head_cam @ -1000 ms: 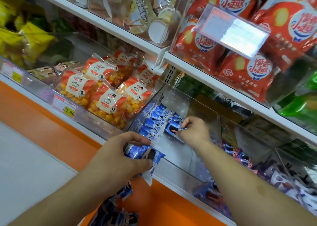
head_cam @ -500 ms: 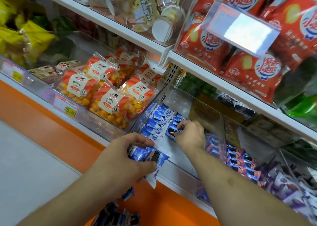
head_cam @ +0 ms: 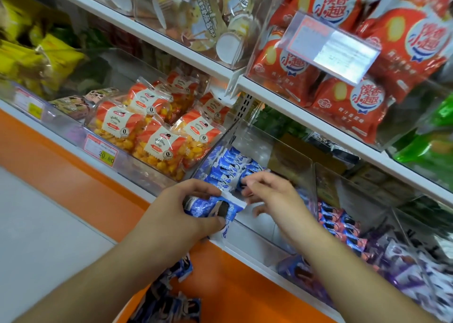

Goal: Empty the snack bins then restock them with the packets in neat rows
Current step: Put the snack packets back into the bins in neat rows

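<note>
At the centre of the frame stands a clear snack bin on the lower shelf, its back part holding blue packets stood on edge in rows along its left wall, while the front part of its floor shows bare. The left hand, just below and left of the bin's front edge, grips a small bundle of the same blue packets, its fingers curled over the top and the thumb clamped underneath, one white crimped end sticking out to the right. The right hand reaches over the bin's front edge beside that bundle, its fingers loosely spread and slightly bent near the white end; whether they touch it cannot be told. Left of this bin, another clear bin holds bags of yellow puffed snacks with orange and white labels, a price tag fixed to its front. To the right, a further clear bin holds dark blue and pink packets lying in a pile. On the upper shelf, at the upper right of the frame, a clear bin holds large red bags behind a plastic label holder. At the bottom centre, more blue packets lie loose against the orange base.
</note>
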Action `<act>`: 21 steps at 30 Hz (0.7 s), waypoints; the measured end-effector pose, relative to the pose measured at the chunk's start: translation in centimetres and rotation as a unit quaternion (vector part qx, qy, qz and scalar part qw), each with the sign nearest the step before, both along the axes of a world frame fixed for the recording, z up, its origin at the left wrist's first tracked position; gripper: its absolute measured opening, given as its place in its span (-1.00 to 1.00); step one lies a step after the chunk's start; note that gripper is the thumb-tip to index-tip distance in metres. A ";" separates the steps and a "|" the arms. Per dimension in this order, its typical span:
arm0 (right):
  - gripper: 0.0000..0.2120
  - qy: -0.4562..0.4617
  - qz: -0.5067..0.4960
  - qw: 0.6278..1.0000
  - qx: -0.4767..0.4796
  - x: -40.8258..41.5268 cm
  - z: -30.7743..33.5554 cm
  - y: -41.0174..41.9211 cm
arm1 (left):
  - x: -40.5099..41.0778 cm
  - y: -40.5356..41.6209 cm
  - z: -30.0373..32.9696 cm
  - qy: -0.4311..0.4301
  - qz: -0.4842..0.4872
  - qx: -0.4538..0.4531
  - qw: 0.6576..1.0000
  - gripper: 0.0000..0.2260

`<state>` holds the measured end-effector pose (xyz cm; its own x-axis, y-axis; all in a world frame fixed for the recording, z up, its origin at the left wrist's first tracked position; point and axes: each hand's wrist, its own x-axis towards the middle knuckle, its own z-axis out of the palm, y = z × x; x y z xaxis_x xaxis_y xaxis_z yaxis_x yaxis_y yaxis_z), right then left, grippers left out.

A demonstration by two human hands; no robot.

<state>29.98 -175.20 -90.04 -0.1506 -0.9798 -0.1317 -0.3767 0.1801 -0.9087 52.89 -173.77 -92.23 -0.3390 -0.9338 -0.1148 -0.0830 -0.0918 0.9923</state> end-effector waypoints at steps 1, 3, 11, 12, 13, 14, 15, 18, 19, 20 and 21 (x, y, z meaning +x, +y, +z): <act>-0.83 -0.050 0.045 0.997 0.026 0.7 0.8 1.3 | -0.1 0.1 0.1 0.009 -0.004 -0.004 1.000 -0.67; -0.79 -0.066 0.115 0.990 0.057 1.6 1.8 3.0 | -0.2 0.3 0.3 0.030 -0.019 -0.010 0.999 -0.67; -0.72 -0.055 -0.023 0.998 0.030 2.6 2.2 3.9 | -0.4 0.9 0.6 0.086 -0.034 0.005 0.996 -0.66; -0.74 -0.062 -0.041 0.996 0.042 2.7 2.1 4.0 | -0.4 0.9 0.5 0.086 -0.033 0.008 0.996 -0.66; -0.76 -0.070 -0.053 0.994 0.059 2.9 2.0 4.1 | -0.4 0.9 0.4 0.082 -0.034 0.009 0.996 -0.65; -0.73 -0.078 -0.059 0.992 0.078 2.9 1.8 4.2 | -0.5 0.9 0.3 0.072 -0.035 0.008 0.997 -0.64; -0.69 -0.092 -0.056 0.990 0.092 2.7 1.6 4.2 | -0.5 1.0 0.3 0.063 -0.035 0.006 0.997 -0.63; -0.59 -0.087 -0.047 0.992 0.078 1.8 1.7 3.6 | -0.7 1.0 0.4 0.035 -0.032 -0.004 0.999 -0.63; -0.61 -0.063 -0.055 0.995 0.061 1.2 1.9 3.0 | -0.7 1.0 0.4 0.025 -0.028 -0.004 0.999 -0.63; -0.65 -0.025 -0.064 0.997 0.047 0.6 2.0 2.3 | -0.7 0.9 0.3 0.015 -0.020 -0.002 1.000 -0.64; -0.69 0.037 -0.069 0.996 0.034 0.0 2.2 1.5 | -0.7 0.7 0.1 0.006 -0.010 0.000 1.000 -0.66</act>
